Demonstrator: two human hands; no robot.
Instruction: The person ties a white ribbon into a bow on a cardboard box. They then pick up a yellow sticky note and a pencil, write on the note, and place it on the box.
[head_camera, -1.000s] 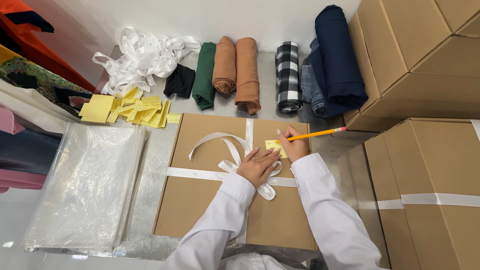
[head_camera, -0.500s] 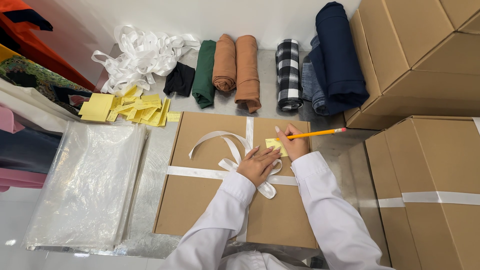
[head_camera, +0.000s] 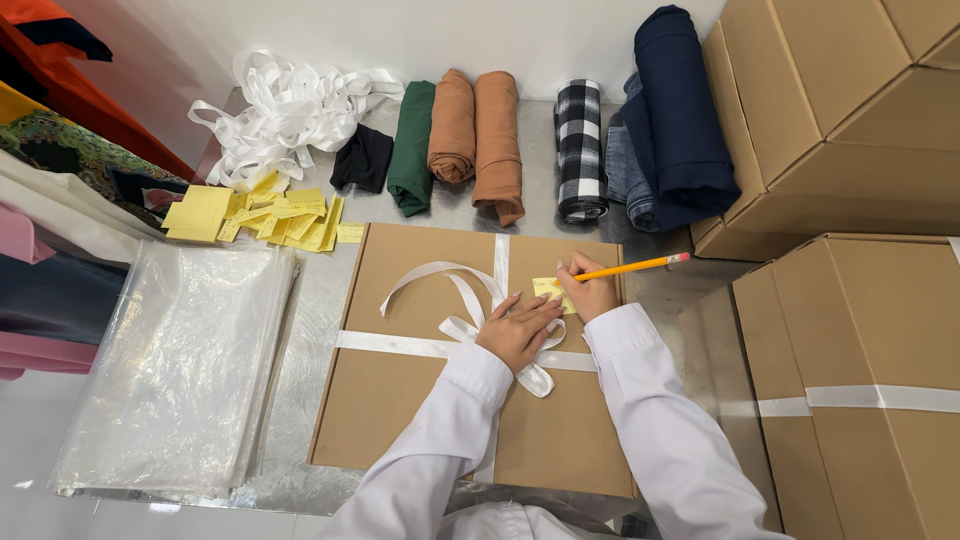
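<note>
A flat brown cardboard box (head_camera: 410, 400) lies before me on a metal table, tied crosswise with a white ribbon (head_camera: 440, 295) in a bow. My left hand (head_camera: 518, 330) lies flat on the bow near the box's middle. A small yellow sticky note (head_camera: 550, 288) rests on the lid, its right part under my right hand (head_camera: 590, 292). That hand grips a yellow pencil (head_camera: 635, 266) with its tip on the note and its pink eraser pointing right. Both arms are in white sleeves.
Clear plastic bags (head_camera: 180, 370) are stacked at the left. Loose yellow notes (head_camera: 270, 215) and a heap of white ribbon (head_camera: 285, 110) lie behind them. Rolled fabrics (head_camera: 500, 140) line the back wall. Large cardboard boxes (head_camera: 850, 120) stand at the right, folded clothes (head_camera: 60, 170) at far left.
</note>
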